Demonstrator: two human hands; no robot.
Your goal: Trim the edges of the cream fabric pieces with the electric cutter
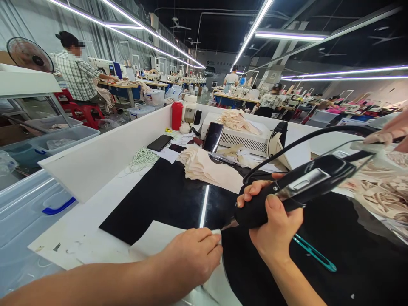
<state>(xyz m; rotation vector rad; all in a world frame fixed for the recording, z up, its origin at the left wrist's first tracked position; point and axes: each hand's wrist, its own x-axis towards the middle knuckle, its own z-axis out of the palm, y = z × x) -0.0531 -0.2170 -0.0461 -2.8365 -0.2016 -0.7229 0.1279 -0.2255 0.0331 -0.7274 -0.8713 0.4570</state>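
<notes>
My right hand [276, 225] is wrapped round a black corded hand tool [306, 180] with a silver plate on its side. A narrow metal tip [230, 224] at the tool's low end points left, close to my left fingertips. My left hand [197, 250] is closed, pinching the edge of a white sheet [159, 236]; whether that is paper or cloth I cannot tell. Beneath both hands lies a glossy black mat [156, 195]. Turquoise thread snips or a similar slim tool [315, 253] rest on the mat, right of my right wrist.
Stacked cream fabric pieces [210, 168] lie ahead, near a propped phone [213, 136]. Low white walls [108, 148] border the table. Another person's hand [390, 129] reaches in at right, by the cord [296, 138]. A cream fabric pile [385, 191] sits at right.
</notes>
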